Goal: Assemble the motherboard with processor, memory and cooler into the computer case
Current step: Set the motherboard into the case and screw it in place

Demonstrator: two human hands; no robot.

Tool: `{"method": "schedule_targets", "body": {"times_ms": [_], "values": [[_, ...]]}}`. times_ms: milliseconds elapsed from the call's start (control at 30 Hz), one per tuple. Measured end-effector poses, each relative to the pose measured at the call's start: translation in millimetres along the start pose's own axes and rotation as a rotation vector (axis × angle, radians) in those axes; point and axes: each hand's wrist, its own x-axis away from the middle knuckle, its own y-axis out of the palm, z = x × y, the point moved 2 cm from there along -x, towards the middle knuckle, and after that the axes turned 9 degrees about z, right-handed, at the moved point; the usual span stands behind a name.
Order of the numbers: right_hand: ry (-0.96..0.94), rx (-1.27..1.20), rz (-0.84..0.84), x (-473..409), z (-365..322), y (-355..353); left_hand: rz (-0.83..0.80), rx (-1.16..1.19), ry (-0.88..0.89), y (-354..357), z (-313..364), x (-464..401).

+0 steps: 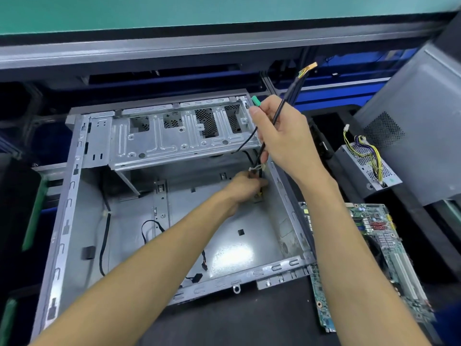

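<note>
- While the computer case (pixel 159 221) lies open on its side on the black bench (pixel 224 320), both hands work at its far right corner.
- Right hand (pixel 282 138): raised above the case rim, fingers curled round a bundle of black cables (pixel 279 113); cable ends with an orange connector (pixel 310 66) point up and away.
- Left hand (pixel 245 187): inside the case, fingers pinching the lower run of the same cables near a white tie (pixel 255 168).
- Motherboard (pixel 374 258): outside the case, flat on the bench just beside its right wall, partly under the right forearm.
- Power supply (pixel 366 163): well right of the case, yellow wires on top.
</note>
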Motion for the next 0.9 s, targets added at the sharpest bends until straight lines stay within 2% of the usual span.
{"method": "schedule_targets", "body": {"times_ms": [133,233,367,467,533,600,700,800,900], "values": [[-0.001,-0.001,-0.002,1.3,-0.4,1.5,0.020,-0.117,-0.022,-15.2,-3.2,1.0],[-0.007,-0.006,-0.010,1.2,-2.9,4.0,0.031,-0.344,-0.026,-31.7,-5.2,9.8],[-0.019,0.001,-0.061,2.0,-8.5,12.9,0.087,-0.629,0.094,-65.7,6.8,37.6],[-0.052,0.073,-0.099,2.3,-14.4,24.4,0.233,-0.680,0.231,-99.5,24.1,70.3],[-0.021,0.061,-0.139,0.9,-17.4,35.0,0.352,-0.561,0.336,-119.3,37.6,90.4],[0.012,0.033,-0.161,0.0,-23.1,44.5,0.438,-0.290,0.414,-135.9,50.0,99.7],[0.056,-0.081,-0.142,-2.8,-31.8,57.0,0.394,0.142,0.428,-147.1,57.8,96.6],[0.166,-0.191,-0.221,-3.7,-36.8,71.4,0.375,0.259,0.436,-146.9,58.2,85.6],[0.241,-0.167,-0.332,-1.2,-39.0,87.8,0.394,0.332,0.407,-146.8,60.8,77.3]]}}
